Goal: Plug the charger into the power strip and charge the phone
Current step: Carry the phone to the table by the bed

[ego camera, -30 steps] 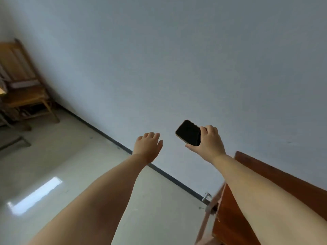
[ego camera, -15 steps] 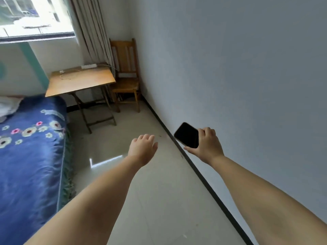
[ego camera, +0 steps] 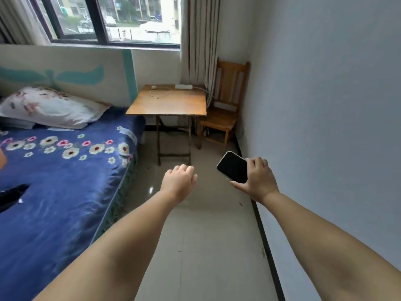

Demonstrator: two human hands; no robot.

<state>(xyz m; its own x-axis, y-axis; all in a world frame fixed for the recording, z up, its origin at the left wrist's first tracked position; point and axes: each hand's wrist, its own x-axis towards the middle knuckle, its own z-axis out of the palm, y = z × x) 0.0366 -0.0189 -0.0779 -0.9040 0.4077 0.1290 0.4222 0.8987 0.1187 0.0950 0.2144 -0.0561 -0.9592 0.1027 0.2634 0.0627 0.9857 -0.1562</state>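
Small wooden folding table against far wall under window. On it: white power strip at back edge, small white charger at back left with thin white cable looped just beside it. Bed to the left of the table, blue floral cover, floral pillow at its head, dark object on cover, cannot tell what. Tiled floor, wooden chair right of table.
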